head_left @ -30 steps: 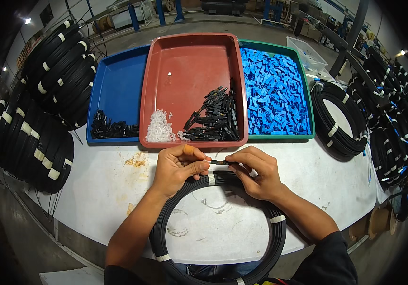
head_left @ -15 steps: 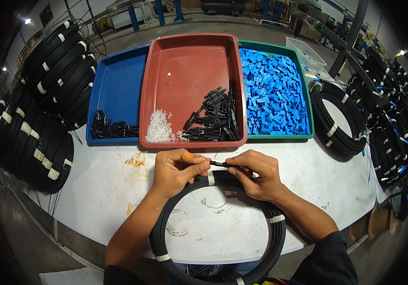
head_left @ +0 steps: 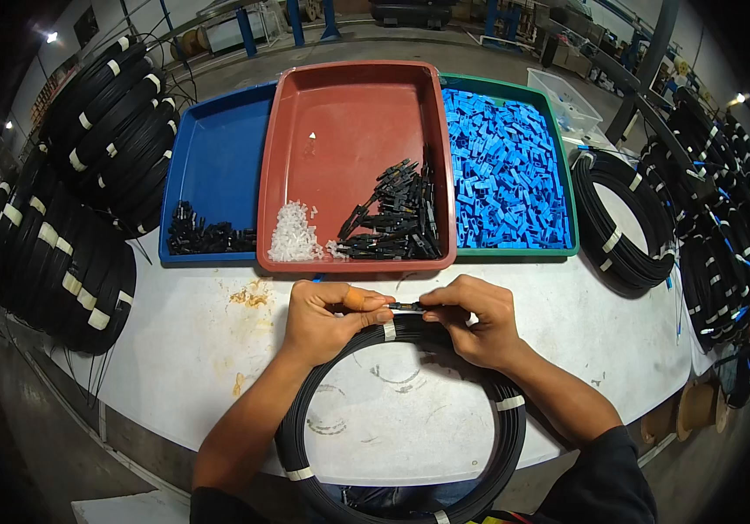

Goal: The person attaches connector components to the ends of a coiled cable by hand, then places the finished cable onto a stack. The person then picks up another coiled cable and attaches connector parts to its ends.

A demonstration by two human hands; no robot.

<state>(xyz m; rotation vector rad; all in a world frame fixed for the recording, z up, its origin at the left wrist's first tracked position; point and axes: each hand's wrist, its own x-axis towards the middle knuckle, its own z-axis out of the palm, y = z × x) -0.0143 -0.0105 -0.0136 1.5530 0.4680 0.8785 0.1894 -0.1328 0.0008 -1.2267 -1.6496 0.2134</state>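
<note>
Between my two hands, just above the far side of a black cable coil (head_left: 512, 437), is a small slim black connector (head_left: 407, 306). My left hand (head_left: 321, 321), with an orange wrap on one finger, pinches its left end. My right hand (head_left: 482, 325) grips the right end between thumb and fingers. A bit of blue (head_left: 318, 278) shows behind my left hand; what it belongs to is hidden. White tape bands bind the coil, which lies on the white table (head_left: 192, 349) and overhangs its near edge.
A red tray (head_left: 349, 113) holds white pieces (head_left: 294, 236) and black connectors (head_left: 397, 210). Beside it stand a blue tray (head_left: 213, 166) with black parts and a green tray (head_left: 567, 201) of blue clips (head_left: 506, 166). Cable coils (head_left: 61, 271) are stacked left; another coil (head_left: 606, 240) lies right.
My left hand has shifted slightly right and its fingers have closed further over the connector's end. The connector has turned a little, and a bit of blue now shows behind that hand.
</note>
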